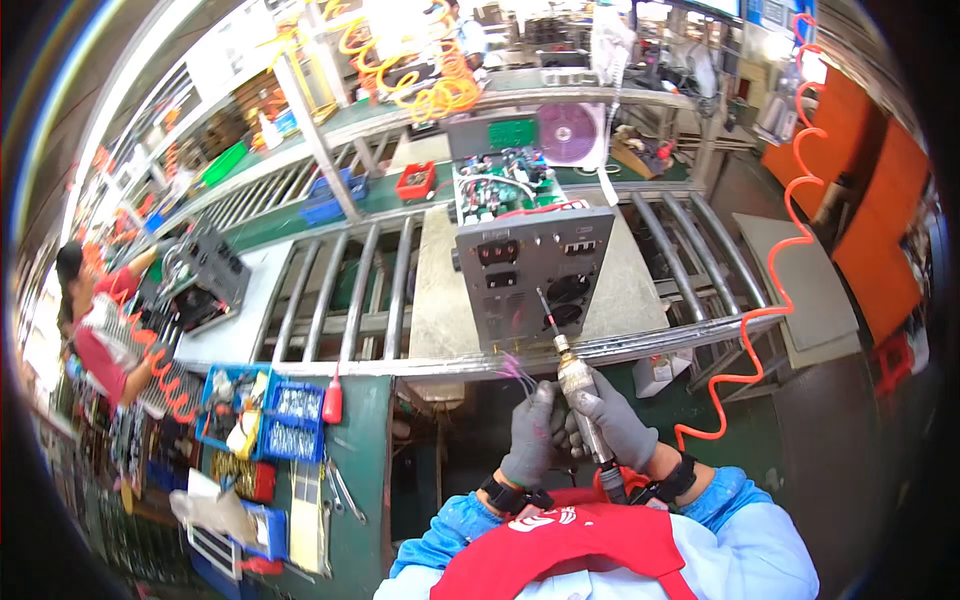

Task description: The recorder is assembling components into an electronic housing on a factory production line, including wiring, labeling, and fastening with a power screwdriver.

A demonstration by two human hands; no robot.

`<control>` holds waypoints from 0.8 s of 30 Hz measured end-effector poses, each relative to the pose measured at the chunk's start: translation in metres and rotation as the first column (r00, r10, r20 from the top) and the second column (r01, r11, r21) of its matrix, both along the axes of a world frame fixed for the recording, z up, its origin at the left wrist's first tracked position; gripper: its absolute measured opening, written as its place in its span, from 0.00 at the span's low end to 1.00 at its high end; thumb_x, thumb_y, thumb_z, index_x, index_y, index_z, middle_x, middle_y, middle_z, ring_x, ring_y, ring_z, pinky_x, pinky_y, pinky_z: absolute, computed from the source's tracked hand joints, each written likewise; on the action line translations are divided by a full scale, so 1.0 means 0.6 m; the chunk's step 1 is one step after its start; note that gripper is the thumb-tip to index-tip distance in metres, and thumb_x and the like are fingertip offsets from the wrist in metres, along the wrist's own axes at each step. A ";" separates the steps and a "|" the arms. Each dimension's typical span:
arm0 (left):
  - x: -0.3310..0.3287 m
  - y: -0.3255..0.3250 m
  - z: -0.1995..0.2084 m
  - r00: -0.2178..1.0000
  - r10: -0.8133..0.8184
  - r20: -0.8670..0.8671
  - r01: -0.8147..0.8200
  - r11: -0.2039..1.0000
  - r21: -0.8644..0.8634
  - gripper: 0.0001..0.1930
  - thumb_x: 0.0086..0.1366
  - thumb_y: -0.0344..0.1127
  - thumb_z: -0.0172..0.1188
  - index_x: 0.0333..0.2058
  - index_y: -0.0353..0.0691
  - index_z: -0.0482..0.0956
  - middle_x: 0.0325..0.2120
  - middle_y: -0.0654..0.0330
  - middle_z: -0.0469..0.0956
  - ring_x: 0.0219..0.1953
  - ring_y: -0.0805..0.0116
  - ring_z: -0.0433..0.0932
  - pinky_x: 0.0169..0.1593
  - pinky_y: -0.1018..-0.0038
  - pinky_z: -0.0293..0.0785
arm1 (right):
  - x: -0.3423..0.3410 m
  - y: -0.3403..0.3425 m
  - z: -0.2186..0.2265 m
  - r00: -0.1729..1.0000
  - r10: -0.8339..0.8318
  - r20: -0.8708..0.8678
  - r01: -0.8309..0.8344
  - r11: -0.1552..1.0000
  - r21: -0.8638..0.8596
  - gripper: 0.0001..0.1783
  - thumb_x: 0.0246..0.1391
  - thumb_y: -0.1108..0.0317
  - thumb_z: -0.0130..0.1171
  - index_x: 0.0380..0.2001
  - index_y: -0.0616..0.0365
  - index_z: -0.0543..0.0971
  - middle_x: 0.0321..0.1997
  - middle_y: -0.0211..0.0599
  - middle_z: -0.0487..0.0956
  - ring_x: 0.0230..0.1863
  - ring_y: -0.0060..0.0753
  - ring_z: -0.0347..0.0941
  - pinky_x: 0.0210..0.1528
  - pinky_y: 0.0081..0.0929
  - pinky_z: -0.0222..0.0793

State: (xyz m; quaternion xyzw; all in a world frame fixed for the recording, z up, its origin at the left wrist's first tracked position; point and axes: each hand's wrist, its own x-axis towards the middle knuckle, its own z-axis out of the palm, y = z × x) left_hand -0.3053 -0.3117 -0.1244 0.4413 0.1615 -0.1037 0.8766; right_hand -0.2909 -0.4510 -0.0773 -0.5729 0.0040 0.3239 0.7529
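My right hand (618, 422), in a grey glove, is wrapped round a power screwdriver (577, 378) with a metal body. Its long bit points up and away, over the grey rear panel (530, 255) of an upright electronics unit. Whether the bit touches the panel, I cannot tell. Beside the driver, my gloved left hand (532, 435) is closed in a pinch, with thin purplish strands (517, 372) sticking up from its fingertips. The panel carries sockets and a round fan opening (570, 290). Behind it, circuit boards (508, 185) with loose wires lie exposed.
A roller conveyor (375, 290) runs across under the unit. Blue bins of screws (295, 402), a red bottle (333, 400) and wrenches (345, 490) lie on the green bench at left. An orange coiled hose (775, 270) hangs at right. Another person (105, 330) works at far left.
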 end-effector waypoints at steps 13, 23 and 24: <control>0.112 0.113 0.075 0.983 -0.099 0.157 0.097 0.995 0.022 0.19 0.68 0.53 0.52 0.37 0.39 0.74 0.23 0.65 0.74 0.16 0.81 0.69 0.17 0.84 0.63 | 0.048 0.128 0.030 0.983 -0.167 0.072 0.168 0.986 -0.009 0.37 0.61 0.60 0.54 0.68 0.45 0.50 0.29 0.34 0.73 0.20 0.25 0.71 0.20 0.27 0.74; 0.125 0.113 0.064 0.972 -0.129 0.198 0.126 0.992 0.028 0.17 0.70 0.49 0.51 0.40 0.41 0.77 0.19 0.71 0.70 0.16 0.85 0.65 0.19 0.85 0.59 | 0.058 0.125 0.028 0.982 -0.181 0.062 0.185 0.981 -0.065 0.31 0.61 0.58 0.52 0.64 0.46 0.54 0.29 0.34 0.73 0.21 0.25 0.72 0.21 0.27 0.75; 0.126 0.113 0.063 0.963 -0.128 0.239 0.120 0.992 0.048 0.17 0.70 0.49 0.51 0.40 0.41 0.77 0.19 0.72 0.70 0.17 0.85 0.64 0.19 0.85 0.58 | 0.058 0.122 0.026 0.982 -0.181 0.055 0.185 0.978 -0.092 0.26 0.60 0.57 0.51 0.59 0.49 0.61 0.30 0.34 0.74 0.21 0.25 0.73 0.22 0.26 0.76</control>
